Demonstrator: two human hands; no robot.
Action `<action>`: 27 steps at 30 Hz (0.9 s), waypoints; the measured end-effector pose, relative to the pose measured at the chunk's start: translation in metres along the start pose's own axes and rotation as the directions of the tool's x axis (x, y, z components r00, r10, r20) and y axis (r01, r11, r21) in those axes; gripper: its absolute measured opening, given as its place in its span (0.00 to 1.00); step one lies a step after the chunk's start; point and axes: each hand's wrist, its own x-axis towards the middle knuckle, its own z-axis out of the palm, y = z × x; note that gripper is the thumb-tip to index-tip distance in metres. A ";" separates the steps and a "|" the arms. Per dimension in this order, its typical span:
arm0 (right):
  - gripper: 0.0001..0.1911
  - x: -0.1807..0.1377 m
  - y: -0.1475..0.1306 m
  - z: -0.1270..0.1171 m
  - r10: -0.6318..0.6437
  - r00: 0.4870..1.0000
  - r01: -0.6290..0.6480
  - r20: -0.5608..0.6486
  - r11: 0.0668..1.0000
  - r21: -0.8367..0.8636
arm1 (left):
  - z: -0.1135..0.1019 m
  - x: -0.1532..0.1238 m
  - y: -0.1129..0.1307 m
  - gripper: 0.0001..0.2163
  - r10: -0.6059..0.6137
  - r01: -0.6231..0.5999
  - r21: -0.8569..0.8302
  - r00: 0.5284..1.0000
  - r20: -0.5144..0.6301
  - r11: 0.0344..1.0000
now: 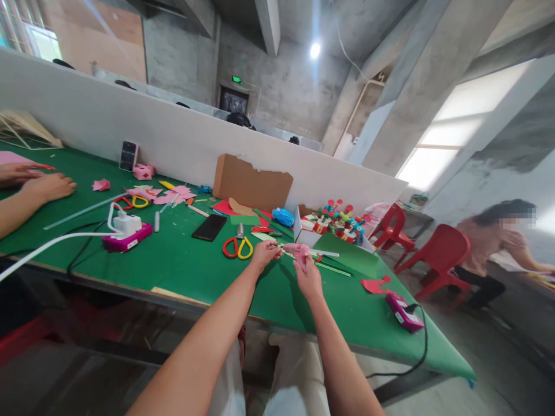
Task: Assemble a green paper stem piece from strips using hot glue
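My right hand [309,276] is wrapped round the handle of a pink hot glue gun [296,249], its nozzle pointing left. A clear glue stick [326,253] appears to stick out behind the gun. My left hand [265,254] pinches a small pale green strip [281,247] close to the nozzle; its exact shape is too small to make out. Scissors with red and yellow handles [238,247] lie left of my left hand. Green paper [353,254] and a thin green strip [336,268] lie to the right of the gun.
A white box [303,226] holds colourful paper figures [342,219]. Nearby are a blue tape dispenser [282,216], a black phone [209,227], cardboard [254,182], and purple power strips [127,237] with cables. Another person's hands [47,188] work at far left; a person [494,248] sits at right.
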 end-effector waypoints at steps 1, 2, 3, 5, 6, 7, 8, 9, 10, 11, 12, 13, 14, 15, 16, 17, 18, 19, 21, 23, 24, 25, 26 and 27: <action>0.26 0.000 0.000 0.000 0.005 1.000 -0.005 0.006 1.000 -0.005 | 0.000 0.000 0.000 0.11 0.004 -0.004 0.001 1.000 0.002 1.000; 0.26 0.000 0.000 -0.001 0.010 1.000 -0.010 0.012 1.000 -0.008 | 0.000 0.000 -0.001 0.11 0.007 -0.007 0.001 1.000 0.005 1.000; 0.26 0.000 -0.001 -0.001 0.012 1.000 -0.012 0.017 1.000 -0.011 | 0.000 0.001 -0.001 0.11 0.009 -0.009 0.000 1.000 0.008 1.000; 0.26 0.000 -0.001 -0.001 0.008 1.000 -0.007 0.016 1.000 -0.014 | -0.001 0.001 -0.001 0.11 0.010 -0.010 0.002 1.000 0.013 1.000; 0.26 0.000 -0.001 -0.001 0.004 1.000 -0.004 0.013 1.000 -0.017 | -0.001 0.001 -0.001 0.11 0.010 -0.010 0.003 1.000 0.013 1.000; 0.26 -0.001 -0.002 -0.001 0.005 1.000 -0.005 0.011 1.000 -0.022 | -0.001 0.001 -0.001 0.11 0.011 -0.011 0.006 1.000 0.013 1.000; 0.26 -0.001 -0.002 -0.001 0.012 1.000 -0.012 0.009 1.000 -0.029 | -0.001 0.001 -0.001 0.12 0.013 -0.013 0.008 1.000 0.010 1.000; 0.26 -0.001 -0.003 -0.001 0.022 1.000 -0.022 0.010 0.999 -0.036 | 0.000 0.001 0.000 0.12 0.013 -0.013 0.011 1.000 0.007 1.000; 0.26 -0.001 -0.004 -0.001 0.031 0.999 -0.030 0.012 0.999 -0.041 | 0.000 0.001 0.000 0.12 0.014 -0.014 0.014 1.000 0.005 1.000; 0.26 -0.002 -0.004 -0.002 0.035 0.999 -0.034 0.015 0.998 -0.044 | 0.000 0.000 0.000 0.12 0.013 -0.013 0.016 1.000 0.002 1.000; 0.26 -0.002 -0.005 -0.002 0.034 0.999 -0.034 0.018 0.998 -0.044 | 0.000 0.000 0.001 0.12 0.012 -0.012 0.018 1.000 -0.001 1.000; 0.26 -0.002 -0.006 -0.002 0.031 0.999 -0.030 0.022 0.999 -0.042 | 0.000 0.000 0.001 0.12 0.012 -0.012 0.018 1.000 -0.003 1.000; 0.25 -0.003 -0.006 -0.003 0.027 0.999 -0.026 0.023 0.999 -0.040 | 0.001 -0.001 0.001 0.11 0.012 -0.012 0.017 1.000 -0.004 1.000; 0.25 -0.003 -0.006 -0.003 0.025 0.999 -0.024 0.023 0.999 -0.038 | 0.001 -0.001 0.001 0.11 0.013 -0.013 0.015 1.000 -0.004 1.000; 0.26 -0.003 -0.006 -0.003 0.025 0.999 -0.025 0.020 0.999 -0.036 | 0.001 -0.001 0.001 0.11 0.014 -0.014 0.012 1.000 -0.004 1.000; 0.26 -0.003 -0.006 -0.003 0.026 1.000 -0.025 0.018 0.999 -0.034 | 0.001 -0.001 0.001 0.11 0.013 -0.013 0.009 1.000 -0.005 1.000; 0.26 -0.003 -0.005 -0.002 0.026 1.000 -0.026 0.015 0.999 -0.032 | 0.001 0.000 0.000 0.10 0.012 -0.012 0.006 1.000 -0.006 1.000; 0.26 -0.002 -0.005 -0.002 0.024 1.000 -0.024 0.012 0.999 -0.028 | 0.000 0.000 0.000 0.10 0.010 -0.010 0.001 1.000 -0.007 1.000; 0.26 -0.002 -0.003 0.000 0.013 1.000 -0.013 0.002 1.000 -0.016 | 0.000 0.001 -0.001 0.10 0.005 -0.005 -0.011 1.000 -0.009 1.000; 0.26 -0.002 -0.001 0.001 0.001 1.000 -0.001 -0.014 1.000 -0.003 | 0.000 0.002 -0.002 0.11 0.000 0.000 -0.024 1.000 -0.006 1.000; 0.25 -0.001 0.000 0.002 -0.002 1.000 0.002 -0.024 1.000 0.002 | 0.000 0.002 -0.002 0.11 -0.002 0.002 -0.030 1.000 -0.003 1.000; 0.25 -0.001 0.002 0.003 -0.001 0.999 0.001 -0.033 1.000 0.005 | 0.000 0.002 -0.002 0.12 -0.003 0.003 -0.032 1.000 0.000 0.999; 0.25 0.000 0.004 0.003 0.003 0.999 -0.003 -0.041 1.000 0.007 | 0.000 0.002 -0.001 0.12 -0.004 0.004 -0.031 1.000 0.000 1.000; 0.24 0.000 0.005 0.004 0.009 0.999 -0.008 -0.048 1.000 0.012 | 0.000 0.001 -0.001 0.11 -0.005 0.005 -0.028 1.000 -0.002 1.000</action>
